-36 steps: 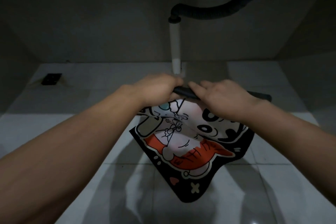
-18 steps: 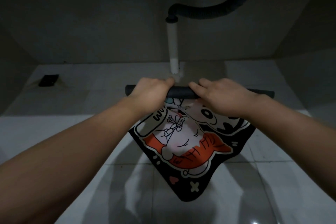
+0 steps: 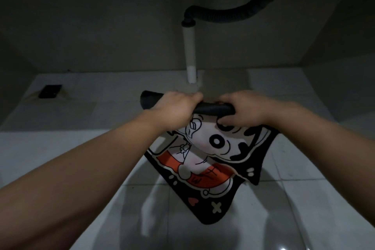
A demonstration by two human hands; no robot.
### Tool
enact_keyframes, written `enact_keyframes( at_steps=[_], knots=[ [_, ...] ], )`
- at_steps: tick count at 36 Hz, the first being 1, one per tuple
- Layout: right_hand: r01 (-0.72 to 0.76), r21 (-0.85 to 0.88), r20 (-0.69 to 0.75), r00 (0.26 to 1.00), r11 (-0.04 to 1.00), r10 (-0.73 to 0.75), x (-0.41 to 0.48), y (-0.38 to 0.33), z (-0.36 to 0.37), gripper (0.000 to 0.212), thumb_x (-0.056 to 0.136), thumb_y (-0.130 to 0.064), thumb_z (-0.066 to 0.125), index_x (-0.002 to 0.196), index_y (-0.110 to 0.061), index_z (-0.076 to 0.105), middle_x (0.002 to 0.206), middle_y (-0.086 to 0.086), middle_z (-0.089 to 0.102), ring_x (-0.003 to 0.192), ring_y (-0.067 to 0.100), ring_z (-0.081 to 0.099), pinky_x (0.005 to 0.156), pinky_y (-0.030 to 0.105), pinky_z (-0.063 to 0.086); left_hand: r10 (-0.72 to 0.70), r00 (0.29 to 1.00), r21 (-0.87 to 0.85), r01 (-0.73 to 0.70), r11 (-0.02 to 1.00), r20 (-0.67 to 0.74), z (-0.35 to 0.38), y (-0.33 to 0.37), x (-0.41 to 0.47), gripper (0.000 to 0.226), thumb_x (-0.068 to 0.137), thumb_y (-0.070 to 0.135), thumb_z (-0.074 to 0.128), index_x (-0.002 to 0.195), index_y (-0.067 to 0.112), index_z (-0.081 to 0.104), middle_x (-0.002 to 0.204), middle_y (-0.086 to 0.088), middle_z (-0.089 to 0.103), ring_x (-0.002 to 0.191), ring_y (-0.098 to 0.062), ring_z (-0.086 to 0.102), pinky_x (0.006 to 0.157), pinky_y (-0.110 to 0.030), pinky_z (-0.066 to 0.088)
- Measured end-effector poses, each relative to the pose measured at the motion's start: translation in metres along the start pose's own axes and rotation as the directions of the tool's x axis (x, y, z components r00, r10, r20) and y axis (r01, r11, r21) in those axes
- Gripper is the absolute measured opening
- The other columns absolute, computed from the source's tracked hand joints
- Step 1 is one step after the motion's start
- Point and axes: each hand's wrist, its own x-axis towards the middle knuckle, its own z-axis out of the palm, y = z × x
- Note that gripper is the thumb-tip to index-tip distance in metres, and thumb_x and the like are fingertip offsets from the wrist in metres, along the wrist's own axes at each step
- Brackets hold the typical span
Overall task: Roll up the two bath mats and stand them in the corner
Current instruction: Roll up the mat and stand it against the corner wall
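Observation:
A black bath mat (image 3: 211, 160) printed with a white and orange cartoon figure hangs above the tiled floor, its far edge wound into a thin dark roll (image 3: 213, 108). My left hand (image 3: 174, 109) grips the roll's left part and my right hand (image 3: 245, 110) grips its right part, fingers curled over it. The unrolled part droops toward me, with its lower corner near the floor. No second mat shows in the head view.
A white drain pipe (image 3: 190, 55) stands just behind the roll, joined to a black corrugated hose (image 3: 233, 15) overhead. A dark floor drain (image 3: 49, 91) lies far left. Grey walls close in at the back and both sides. Pale floor tiles (image 3: 304, 199) surround the mat.
The roll has grown thicker and taken up more of the printed mat. The hanging part has shifted and now sags more to the right.

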Motion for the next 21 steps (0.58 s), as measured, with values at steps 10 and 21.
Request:
enact_keyframes(
  at_steps=[10, 21],
  knots=[
    [0.05, -0.506, -0.173, 0.972, 0.861, -0.158, 0.002, -0.002, 0.01, 0.029, 0.091, -0.019, 0.046, 0.12, -0.017, 0.044, 0.086, 0.005, 0.063, 0.077, 0.029, 0.062, 0.053, 0.031, 0.033, -0.173, 0.97, -0.018, 0.178, 0.984, 0.168, -0.023, 0.007, 0.01, 0.033, 0.081, 0.007, 0.055, 0.11, 0.021, 0.05, 0.08, 0.004, 0.047, 0.073, -0.019, 0.046, 0.061, -0.031, 0.037],
    [0.163, -0.488, -0.245, 0.917, 0.857, -0.314, -0.004, 0.009, 0.005, 0.066, 0.09, -0.065, 0.026, 0.139, -0.021, 0.032, 0.106, 0.006, 0.061, 0.089, 0.027, 0.063, 0.06, 0.031, 0.037, -0.059, 0.994, -0.021, 0.061, 0.998, 0.092, -0.02, -0.002, 0.005, 0.035, 0.074, 0.031, 0.062, 0.103, 0.024, 0.043, 0.084, 0.006, 0.052, 0.071, -0.017, 0.048, 0.059, -0.03, 0.033]
  ],
)
